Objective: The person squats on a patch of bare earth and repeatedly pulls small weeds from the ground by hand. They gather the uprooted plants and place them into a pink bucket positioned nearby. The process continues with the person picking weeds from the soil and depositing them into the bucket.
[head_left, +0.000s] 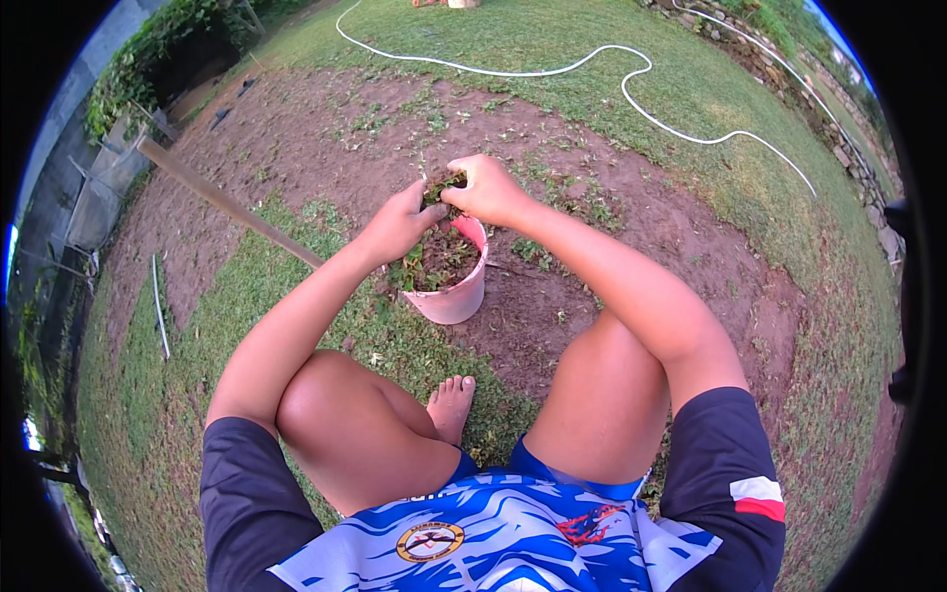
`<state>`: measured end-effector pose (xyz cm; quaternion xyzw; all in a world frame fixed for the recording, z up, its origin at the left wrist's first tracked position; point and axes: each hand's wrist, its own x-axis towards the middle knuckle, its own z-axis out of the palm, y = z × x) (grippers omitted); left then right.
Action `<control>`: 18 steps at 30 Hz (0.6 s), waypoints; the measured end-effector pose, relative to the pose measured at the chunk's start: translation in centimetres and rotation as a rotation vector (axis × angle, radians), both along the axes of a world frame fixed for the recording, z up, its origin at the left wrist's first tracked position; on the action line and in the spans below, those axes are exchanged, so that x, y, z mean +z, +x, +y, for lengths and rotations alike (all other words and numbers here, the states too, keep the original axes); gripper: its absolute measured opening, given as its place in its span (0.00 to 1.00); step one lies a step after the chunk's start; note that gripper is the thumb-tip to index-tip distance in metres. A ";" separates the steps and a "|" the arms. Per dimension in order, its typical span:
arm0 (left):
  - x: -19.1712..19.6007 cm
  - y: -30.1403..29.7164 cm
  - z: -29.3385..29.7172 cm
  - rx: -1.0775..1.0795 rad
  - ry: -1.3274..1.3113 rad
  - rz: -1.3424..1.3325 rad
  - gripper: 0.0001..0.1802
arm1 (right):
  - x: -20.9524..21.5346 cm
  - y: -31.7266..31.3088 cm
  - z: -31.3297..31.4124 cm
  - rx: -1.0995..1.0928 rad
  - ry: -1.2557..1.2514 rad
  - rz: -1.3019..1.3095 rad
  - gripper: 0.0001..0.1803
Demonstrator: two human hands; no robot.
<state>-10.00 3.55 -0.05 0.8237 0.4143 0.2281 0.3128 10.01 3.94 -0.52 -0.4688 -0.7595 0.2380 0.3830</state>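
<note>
A pale pink bucket [452,304] stands on the ground in front of me, with soil and pulled weeds [441,259] inside it. Over its far rim, my left hand [402,222] and my right hand [485,192] meet around a small clump of weeds [446,185] with dark soil on it. Both hands are closed on this clump, thumbs toward each other. My fingers partly hide it, and the bucket's far rim is covered by the hands.
A wooden pole [222,202] slants over the grass to the left of the bucket. Bare soil [631,237] with scattered weeds spreads around it. Farther off, a white hose [552,73] winds across the lawn. My bare foot [451,405] is close to the bucket's near side.
</note>
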 end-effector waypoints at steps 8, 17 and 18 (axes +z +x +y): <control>-0.9 -1.1 1.1 -0.063 0.049 0.082 0.16 | 1.9 0.2 -0.8 -0.023 -0.003 -0.302 0.18; -1.9 -3.3 1.5 -0.028 -0.031 0.225 0.23 | 1.0 0.2 -0.9 0.049 -0.101 -0.708 0.21; -1.9 -3.7 1.7 -0.006 -0.018 0.240 0.23 | 0.6 0.5 -0.6 0.063 -0.091 -0.653 0.24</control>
